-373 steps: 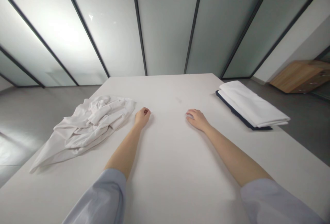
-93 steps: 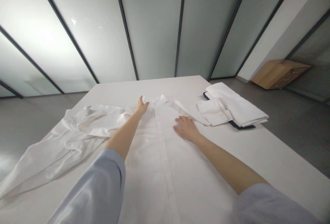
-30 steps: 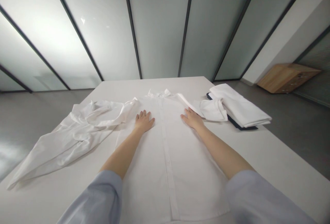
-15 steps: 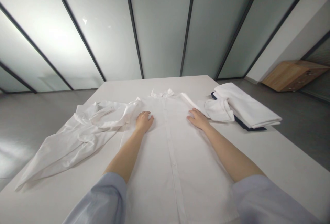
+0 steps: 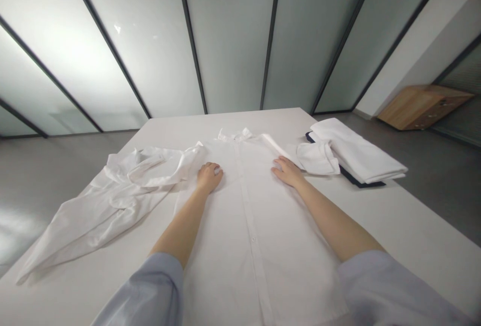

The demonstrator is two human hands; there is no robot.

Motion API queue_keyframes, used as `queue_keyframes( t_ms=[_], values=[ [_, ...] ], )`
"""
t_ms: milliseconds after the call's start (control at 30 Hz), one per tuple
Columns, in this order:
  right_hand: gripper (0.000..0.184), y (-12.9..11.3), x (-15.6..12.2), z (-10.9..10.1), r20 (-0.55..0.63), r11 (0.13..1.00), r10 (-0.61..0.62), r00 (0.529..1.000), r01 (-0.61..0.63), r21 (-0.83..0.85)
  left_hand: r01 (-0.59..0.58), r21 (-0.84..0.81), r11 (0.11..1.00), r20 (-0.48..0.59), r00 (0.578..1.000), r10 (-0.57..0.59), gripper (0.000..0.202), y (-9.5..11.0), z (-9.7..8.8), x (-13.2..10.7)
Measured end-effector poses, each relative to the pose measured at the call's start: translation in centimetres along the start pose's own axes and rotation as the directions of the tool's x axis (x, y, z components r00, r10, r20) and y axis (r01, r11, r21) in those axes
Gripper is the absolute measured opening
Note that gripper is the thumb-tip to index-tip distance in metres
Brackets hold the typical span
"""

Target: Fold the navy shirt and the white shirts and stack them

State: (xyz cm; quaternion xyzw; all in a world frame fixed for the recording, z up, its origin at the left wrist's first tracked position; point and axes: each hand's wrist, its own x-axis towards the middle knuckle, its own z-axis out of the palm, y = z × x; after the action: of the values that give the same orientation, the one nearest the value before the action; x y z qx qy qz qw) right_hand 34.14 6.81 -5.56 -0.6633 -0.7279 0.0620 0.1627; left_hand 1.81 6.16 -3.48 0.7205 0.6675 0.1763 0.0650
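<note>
We look down on a white table (image 5: 379,221) in a room with a grey floor (image 5: 48,166). At the bottom of the frame, our pale blue sleeves (image 5: 150,286) (image 5: 379,286) are pushed up to the forearms. Directly ahead of us, a white cotton button-front shirt (image 5: 244,246) lies face up, spread along the table's centre, its matte, finely woven cloth nearly smooth. A narrow button placket (image 5: 253,238) runs up the middle to a small, crisp collar (image 5: 235,134).

Our hands are well apart and open, neither gripping anything. Our left hand (image 5: 208,177) rests palm down on the shirt just left of the placket, its fingers slightly curled. Our right hand (image 5: 287,172) lies flat near the shirt's right shoulder.

To the left, bunched white cloth (image 5: 112,193) trails towards the table's left edge; it looks like the shirt's other sleeve and side, though we cannot tell exactly where it joins. At the right, a rounded white cuff (image 5: 317,158) sits against a folded white cloth stack (image 5: 356,150), which lies on a dark navy item (image 5: 356,178).

Farther off, a wooden cabinet (image 5: 424,107) stands at upper right, and tall frosted glass panels (image 5: 233,30) with dark frames fill the top of the view.
</note>
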Motion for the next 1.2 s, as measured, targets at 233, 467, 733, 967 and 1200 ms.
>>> queue_keyframes(
  t_ms=[233, 467, 733, 967, 1200],
  values=[
    [0.043, -0.6, -0.3, -2.8, -0.349, 0.995, 0.064, 0.935, -0.035, 0.089, 0.005, 0.020, 1.000, -0.010, 1.000, -0.005, 0.032, 0.1, 0.1, 0.2],
    [0.037, 4.4, -0.6, -7.2, -0.244, 0.944, 0.148, 0.958, -0.211, -0.256, 0.007, 0.014, 1.000, -0.010, 1.000, -0.007, 0.032, 0.4, 0.0, 0.2],
    [0.057, 8.5, -3.3, -6.1, -0.031, 0.867, 0.340, 0.940, -0.326, -0.377, 0.006, 0.016, 1.000, -0.005, 1.000, -0.006, 0.032, 0.6, 0.1, 0.1],
    [0.041, 8.8, -2.2, -8.2, -0.088, 0.893, 0.431, 0.898, -0.438, -0.106, 0.009, -0.007, 1.000, 0.001, 1.000, -0.009, 0.031, 0.6, 0.0, 0.2],
    [0.033, 6.2, 1.4, -14.2, -0.511, 0.835, 0.530, 0.677, -0.314, 0.451, 0.003, -0.052, 0.999, -0.016, 1.000, -0.004, 0.031, 0.6, 0.2, 0.4]
  ],
)
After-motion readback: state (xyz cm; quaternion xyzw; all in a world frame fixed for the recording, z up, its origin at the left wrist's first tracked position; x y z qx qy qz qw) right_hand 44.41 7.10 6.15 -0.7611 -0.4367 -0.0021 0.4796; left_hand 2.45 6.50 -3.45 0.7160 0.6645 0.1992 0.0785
